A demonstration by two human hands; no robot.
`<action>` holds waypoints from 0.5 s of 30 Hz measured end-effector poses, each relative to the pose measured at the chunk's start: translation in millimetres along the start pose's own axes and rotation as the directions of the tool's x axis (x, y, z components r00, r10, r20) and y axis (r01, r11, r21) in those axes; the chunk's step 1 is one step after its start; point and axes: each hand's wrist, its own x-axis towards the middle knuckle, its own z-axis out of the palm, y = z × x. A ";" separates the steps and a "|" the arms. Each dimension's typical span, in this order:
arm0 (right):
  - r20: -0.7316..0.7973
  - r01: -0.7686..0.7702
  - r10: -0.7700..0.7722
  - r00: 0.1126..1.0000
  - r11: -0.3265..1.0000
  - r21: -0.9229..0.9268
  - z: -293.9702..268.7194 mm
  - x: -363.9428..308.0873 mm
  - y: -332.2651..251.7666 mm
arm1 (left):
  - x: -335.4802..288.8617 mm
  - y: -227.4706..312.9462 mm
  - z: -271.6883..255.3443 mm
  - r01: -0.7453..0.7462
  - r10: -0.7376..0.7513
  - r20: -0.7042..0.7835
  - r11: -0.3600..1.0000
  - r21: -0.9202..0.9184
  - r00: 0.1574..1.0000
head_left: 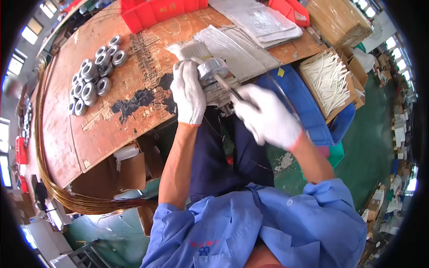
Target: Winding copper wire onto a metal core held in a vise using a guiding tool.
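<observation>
A white knit glove covers my left hand [188,91], which is closed at the near edge of the workbench, its curled fingers against a round silver metal ring [212,69]. My gloved right hand [268,117] is wrapped around a slim rod-shaped tool [233,92] with a metal shaft. The tool's far end meets the ring; whether it goes inside cannot be made out. Below the ring sits a grey metal fixture [217,94], partly hidden by both hands. On the bench to the left lie several thick silver rings [89,69] in a loose cluster.
Red bins [163,13] and white plastic sheets [257,22] lie at the back of the wooden workbench [67,138]. To the right, a blue crate [283,96] adjoins a carton of white strips [328,80]. A brass-coloured wire bundle [39,129] curves along the left.
</observation>
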 end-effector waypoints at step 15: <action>-0.190 0.253 -0.268 0.945 0.963 -0.097 52.8 -32.4 38.8 | 140.5 52.5 82.3 -0.480 -0.463 0.878 0.747 0.460 0.122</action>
